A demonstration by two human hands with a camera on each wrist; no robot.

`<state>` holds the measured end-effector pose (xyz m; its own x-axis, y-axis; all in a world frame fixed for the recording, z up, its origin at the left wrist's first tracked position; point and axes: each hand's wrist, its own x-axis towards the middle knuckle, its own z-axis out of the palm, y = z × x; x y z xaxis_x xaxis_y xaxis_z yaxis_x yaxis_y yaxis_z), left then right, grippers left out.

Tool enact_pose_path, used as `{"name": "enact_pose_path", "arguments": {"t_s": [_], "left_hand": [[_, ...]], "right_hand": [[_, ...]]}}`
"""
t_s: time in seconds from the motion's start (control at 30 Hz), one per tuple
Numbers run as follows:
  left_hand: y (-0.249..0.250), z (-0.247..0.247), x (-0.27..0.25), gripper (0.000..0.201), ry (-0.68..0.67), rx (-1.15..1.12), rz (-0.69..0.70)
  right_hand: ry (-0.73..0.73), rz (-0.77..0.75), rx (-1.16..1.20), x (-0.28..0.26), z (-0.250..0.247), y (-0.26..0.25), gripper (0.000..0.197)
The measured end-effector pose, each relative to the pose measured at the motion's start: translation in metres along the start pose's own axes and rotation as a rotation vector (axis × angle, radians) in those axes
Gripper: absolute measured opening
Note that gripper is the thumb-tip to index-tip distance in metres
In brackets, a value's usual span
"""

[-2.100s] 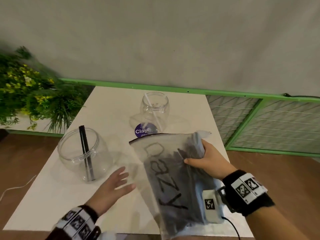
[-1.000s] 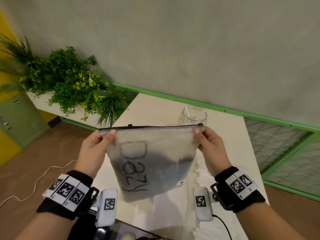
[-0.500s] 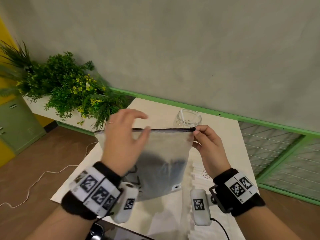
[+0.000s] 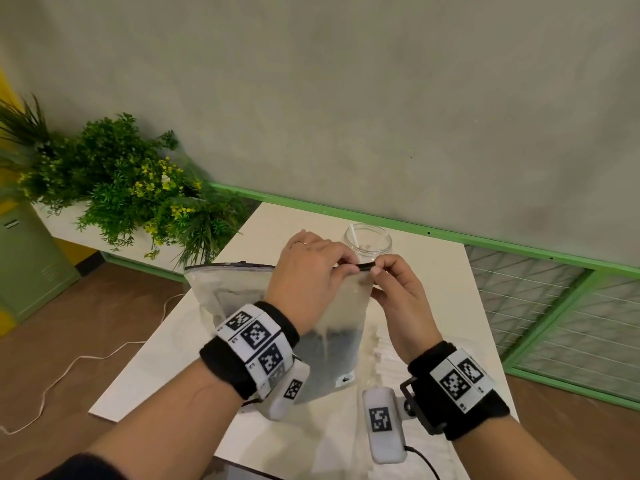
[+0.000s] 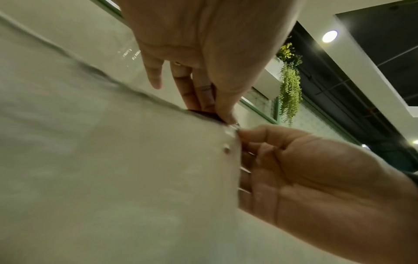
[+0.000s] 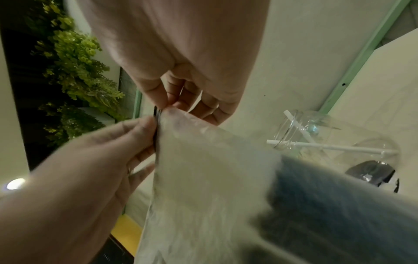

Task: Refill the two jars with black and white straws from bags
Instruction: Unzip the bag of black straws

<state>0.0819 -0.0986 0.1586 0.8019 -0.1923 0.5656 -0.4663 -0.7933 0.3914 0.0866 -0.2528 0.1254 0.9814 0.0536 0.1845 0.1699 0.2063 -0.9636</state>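
We hold a frosted zip bag point(image 4: 239, 289) upright above the white tabletop point(image 4: 440, 282), its dark load of black straws point(image 4: 332, 344) sagging in the lower half. Our left hand point(image 4: 308, 278) reaches across the bag's top edge, thumb and fingers point(image 5: 196, 96) pinching the black zipper slider point(image 4: 366, 266) near the right corner. Our right hand point(image 4: 398, 296) sits just beside it, its fingers point(image 6: 162, 92) pinching the bag's top right corner, so the two hands nearly touch at the seal. Behind the hands, at the far side of the tabletop, a clear jar point(image 4: 369, 239) stands with a white straw point(image 4: 354, 232) leaning out of its mouth; the right wrist view shows more than one white straw inside it. A flat packet of white straws point(image 4: 388, 362) lies on the tabletop below our right wrist. A leafy green plant point(image 4: 121, 188) stands off to the left by the wall. A white cable point(image 4: 69, 368) trails over the brown floor.
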Motion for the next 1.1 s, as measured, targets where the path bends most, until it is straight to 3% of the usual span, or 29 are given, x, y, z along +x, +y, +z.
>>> {"name": "enact_pose_path", "arguments": {"t_s": [0.13, 0.3, 0.6, 0.67, 0.83, 1.1], "left_hand": [[-0.045, -0.036, -0.020, 0.009, 0.053, 0.164, -0.092], [-0.086, -0.082, -0.051, 0.006, 0.060, 0.318, -0.281], [-0.096, -0.101, -0.071, 0.004, 0.073, 0.235, -0.429], [-0.092, -0.101, -0.070, 0.003, 0.075, 0.279, -0.405], [-0.056, -0.078, -0.052, 0.027, -0.028, 0.379, -0.243], [-0.039, -0.063, -0.037, 0.019, -0.185, 0.461, -0.164]], "right_hand": [[0.131, 0.006, 0.037, 0.010, -0.012, 0.001, 0.026], [0.147, -0.002, 0.053, 0.019, -0.018, 0.005, 0.027], [0.080, 0.030, 0.142, 0.022, -0.013, 0.007, 0.030], [0.068, 0.032, 0.137, 0.020, -0.012, 0.006, 0.030], [0.019, 0.043, 0.156, 0.014, -0.011, 0.002, 0.030], [0.023, 0.035, 0.123, 0.008, -0.016, -0.002, 0.029]]}}
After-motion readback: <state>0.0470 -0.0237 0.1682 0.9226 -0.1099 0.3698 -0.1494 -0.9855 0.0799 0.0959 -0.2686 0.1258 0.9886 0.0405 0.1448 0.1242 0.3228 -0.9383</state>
